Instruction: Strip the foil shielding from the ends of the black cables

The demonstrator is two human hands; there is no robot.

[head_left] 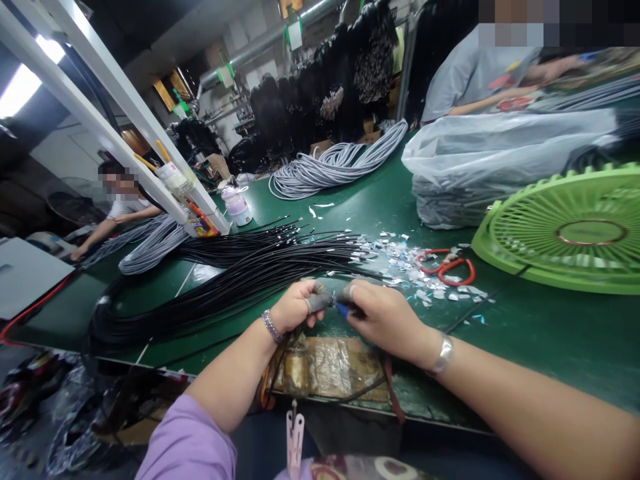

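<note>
My left hand (300, 303), with a grey cover on its thumb, is closed in a pinch above the front edge of the green table. It appears to grip the end of a black cable, mostly hidden by the fingers. Close against it, my right hand (383, 313) is closed around a small blue thing (342, 309) whose kind I cannot make out. Both sets of fingertips nearly meet. Just beyond them lies a thick bundle of black cables (235, 283), ends pointing right. Below my hands sits a tape-wrapped board (330, 367) at the table edge.
Red-handled scissors (456, 272) lie among white scraps (400, 257). A green fan (575, 230) and a plastic bag of cables (500, 167) stand to the right. Grey cable coils (335, 167) and a bottle (236, 205) are farther back. Two people work across the table.
</note>
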